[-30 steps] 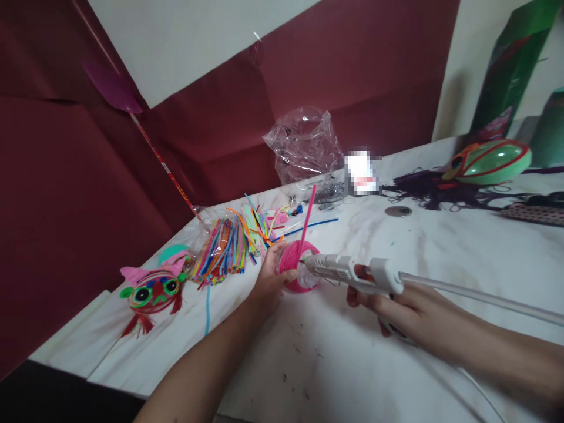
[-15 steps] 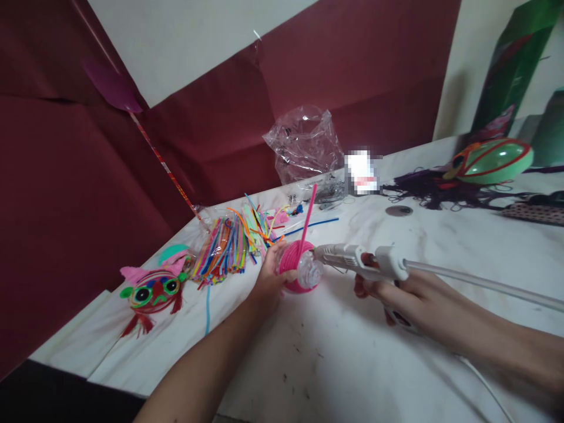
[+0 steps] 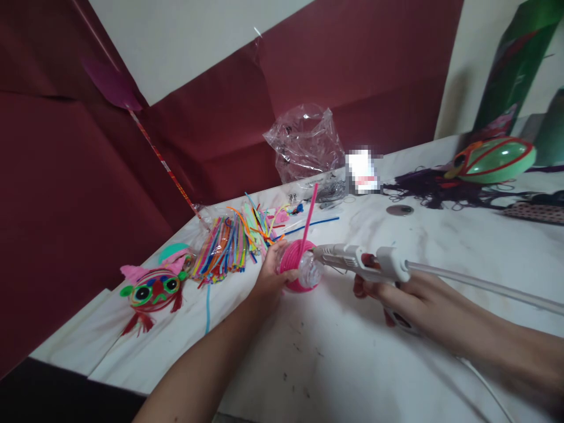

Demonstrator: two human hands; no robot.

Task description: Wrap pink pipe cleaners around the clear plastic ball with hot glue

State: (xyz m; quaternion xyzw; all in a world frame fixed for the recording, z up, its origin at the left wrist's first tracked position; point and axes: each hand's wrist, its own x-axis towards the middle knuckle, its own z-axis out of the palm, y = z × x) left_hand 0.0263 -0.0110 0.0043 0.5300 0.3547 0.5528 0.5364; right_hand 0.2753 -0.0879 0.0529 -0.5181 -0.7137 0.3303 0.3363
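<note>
My left hand [image 3: 273, 271] is closed around a clear plastic piece [image 3: 311, 271], perhaps a bottle end, wound with rings of pink pipe cleaner [image 3: 292, 258]. One straight end of that pipe cleaner sticks up from the coil. My right hand [image 3: 396, 299] grips a white hot glue gun [image 3: 359, 259] by its handle, fingers at the trigger. The gun's nozzle meets the edge of the coil where it borders the clear plastic; whether it touches cannot be made out. A long translucent glue stick [image 3: 480, 283] runs out of the gun's back end.
Bundles of coloured pipe cleaners [image 3: 222, 249] lie beyond my left hand, beside a decorated lion-like head [image 3: 154, 291]. Behind are a clear plastic bag [image 3: 306, 147] and a blurred-out white patch. A green balloon-like figure [image 3: 500, 161] with purple tassels rests at right. A white cord [image 3: 484, 385] trails below my right wrist.
Hardly anything differs. Both hands, the pink coil and the glue gun keep nearly the same places, with only a very slight shift of the view.
</note>
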